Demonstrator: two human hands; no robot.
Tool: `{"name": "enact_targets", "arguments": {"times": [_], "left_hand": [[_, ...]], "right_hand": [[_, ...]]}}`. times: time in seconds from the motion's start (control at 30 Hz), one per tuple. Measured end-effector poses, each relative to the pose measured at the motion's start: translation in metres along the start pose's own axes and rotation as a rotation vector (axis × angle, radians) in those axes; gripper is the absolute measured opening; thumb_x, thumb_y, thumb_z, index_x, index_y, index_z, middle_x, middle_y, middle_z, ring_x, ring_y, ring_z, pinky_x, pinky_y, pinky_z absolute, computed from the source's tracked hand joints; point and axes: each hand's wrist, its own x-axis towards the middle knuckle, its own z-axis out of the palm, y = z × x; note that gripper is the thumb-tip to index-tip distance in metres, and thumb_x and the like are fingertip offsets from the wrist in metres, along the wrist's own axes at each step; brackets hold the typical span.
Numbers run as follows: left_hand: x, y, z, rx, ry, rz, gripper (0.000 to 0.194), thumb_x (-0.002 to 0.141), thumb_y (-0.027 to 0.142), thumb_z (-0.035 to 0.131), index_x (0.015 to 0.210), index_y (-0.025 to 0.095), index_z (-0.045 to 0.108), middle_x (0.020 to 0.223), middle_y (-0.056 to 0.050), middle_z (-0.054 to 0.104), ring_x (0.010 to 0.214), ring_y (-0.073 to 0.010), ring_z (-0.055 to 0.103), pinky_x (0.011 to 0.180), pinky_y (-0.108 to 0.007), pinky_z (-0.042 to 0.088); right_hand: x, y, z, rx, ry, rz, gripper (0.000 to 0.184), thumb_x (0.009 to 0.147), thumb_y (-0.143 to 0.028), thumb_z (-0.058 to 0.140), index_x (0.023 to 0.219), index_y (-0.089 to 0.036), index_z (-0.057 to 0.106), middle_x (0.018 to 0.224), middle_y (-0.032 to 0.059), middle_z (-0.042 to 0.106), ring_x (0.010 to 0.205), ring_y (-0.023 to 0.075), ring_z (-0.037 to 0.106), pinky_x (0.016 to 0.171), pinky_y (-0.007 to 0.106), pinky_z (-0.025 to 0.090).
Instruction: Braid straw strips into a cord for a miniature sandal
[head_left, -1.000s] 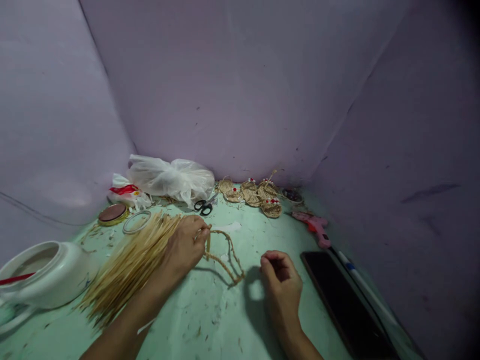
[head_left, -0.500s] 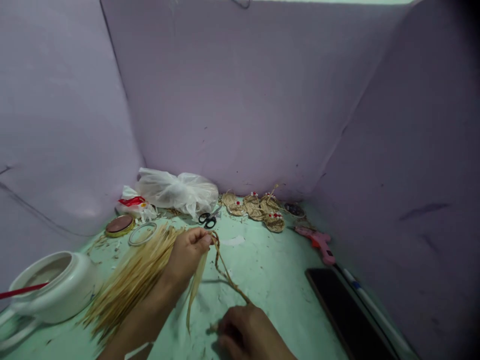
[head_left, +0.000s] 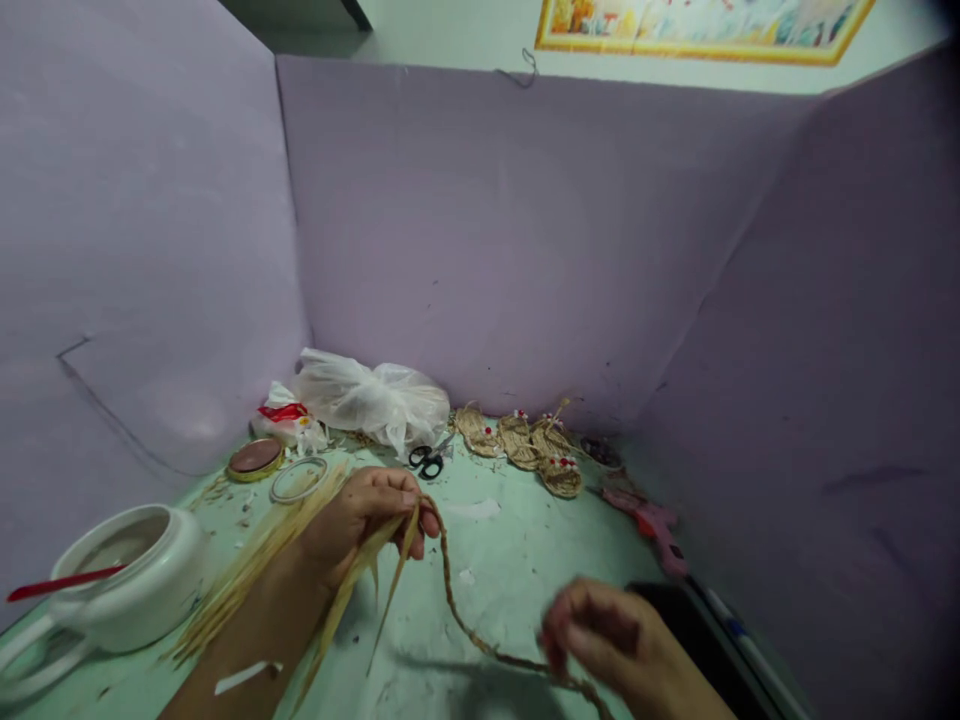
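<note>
My left hand (head_left: 386, 510) is closed, pinching one end of a brown twisted straw cord (head_left: 459, 622). Loose pale straw strips (head_left: 352, 590) hang down from the same grip. From there the cord curves to the lower right, passing by the fingers of my right hand (head_left: 611, 640). Motion smears those half-curled fingers, so whether they touch the cord is unclear. Beneath my left forearm lies a bundle of dry straw (head_left: 244, 570). Black-handled scissors (head_left: 426, 461) rest just beyond my left hand.
Several woven straw slippers (head_left: 517, 440) with red beads lie at the back, beside a white plastic bag (head_left: 375, 400). On the right are a pink glue gun (head_left: 652, 525) and a dark slab (head_left: 679, 610). A white pot (head_left: 142, 590) stands left. Purple panels (head_left: 480, 230) enclose the table.
My right hand has moved right and up, and the cord now stretches further to the lower right. My left hand has turned, showing more strips. The view has tilted upward.
</note>
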Motion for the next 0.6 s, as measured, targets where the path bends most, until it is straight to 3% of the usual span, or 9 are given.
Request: {"name": "enact_targets", "arguments": {"times": [0.07,0.1,0.17,0.23,0.33,0.43,0.53,0.6], "left_hand": [[0.001,-0.003,0.002,-0.029,-0.042,0.011,0.010,0.064,0.019,0.052,0.061,0.010,0.050,0.065,-0.012,0.063,0.046,-0.0166,0.057,0.045,-0.025,0.040],[0.001,-0.004,0.002,-0.039,-0.051,0.017,0.010,0.065,0.019,0.051,0.062,0.010,0.049,0.066,-0.013,0.063,0.047,-0.0173,0.057,0.046,-0.025,0.041],[0.001,-0.003,0.000,-0.055,-0.020,0.026,0.009,0.066,0.019,0.051,0.064,0.010,0.048,0.071,-0.014,0.064,0.052,-0.0189,0.059,0.048,-0.026,0.042],[0.002,0.000,-0.002,-0.070,0.076,0.034,0.009,0.067,0.019,0.051,0.067,0.012,0.046,0.078,-0.015,0.064,0.058,-0.0195,0.061,0.050,-0.025,0.043],[0.004,0.002,-0.001,-0.054,0.207,0.033,0.013,0.069,0.022,0.051,0.067,0.014,0.042,0.085,-0.015,0.064,0.054,-0.0168,0.060,0.042,-0.021,0.039],[0.009,-0.004,0.007,0.040,0.240,0.079,0.018,0.071,0.029,0.049,0.065,0.014,0.040,0.085,-0.011,0.064,0.032,-0.0051,0.044,0.030,-0.016,0.021],[0.011,-0.016,0.022,0.185,0.262,0.156,0.021,0.072,0.033,0.048,0.065,0.015,0.041,0.065,-0.003,0.062,0.027,0.0012,0.021,0.032,-0.017,0.011],[0.009,-0.024,0.032,0.348,0.261,0.196,0.021,0.074,0.035,0.045,0.065,0.016,0.042,0.050,0.002,0.054,0.030,-0.0010,0.020,0.035,-0.018,0.015]], "right_hand": [[0.021,-0.009,0.020,0.004,0.157,-0.129,0.022,0.071,-0.034,0.058,0.088,-0.019,0.058,0.093,0.0057,0.059,0.090,0.0155,0.052,0.078,0.025,0.039],[0.032,-0.010,0.030,0.031,0.128,-0.149,0.027,0.068,-0.032,0.062,0.092,-0.020,0.057,0.099,0.0058,0.058,0.095,0.0162,0.050,0.081,0.027,0.038],[0.052,-0.006,0.046,0.149,-0.025,-0.139,0.030,0.064,-0.030,0.065,0.089,-0.018,0.055,0.092,0.0055,0.058,0.084,0.0151,0.054,0.075,0.027,0.042],[0.067,0.004,0.055,0.310,-0.049,-0.076,0.032,0.061,-0.033,0.066,0.084,-0.017,0.051,0.074,0.0009,0.056,0.058,0.0099,0.052,0.056,0.025,0.045],[0.080,0.017,0.055,0.370,0.159,-0.033,0.030,0.060,-0.036,0.067,0.072,-0.015,0.050,0.055,-0.0058,0.044,0.040,0.0045,0.039,0.041,0.021,0.040],[0.084,0.023,0.051,0.425,0.366,-0.045,0.031,0.061,-0.036,0.066,0.079,-0.016,0.051,0.064,-0.0037,0.048,0.045,0.0057,0.043,0.042,0.021,0.043],[0.085,0.025,0.052,0.510,0.531,-0.059,0.031,0.060,-0.035,0.067,0.079,-0.018,0.049,0.067,-0.0032,0.049,0.050,0.0078,0.046,0.042,0.021,0.043],[0.085,0.025,0.054,0.510,0.588,-0.042,0.027,0.059,-0.033,0.067,0.071,-0.017,0.050,0.059,-0.0037,0.048,0.049,0.0086,0.046,0.042,0.020,0.041]]}}
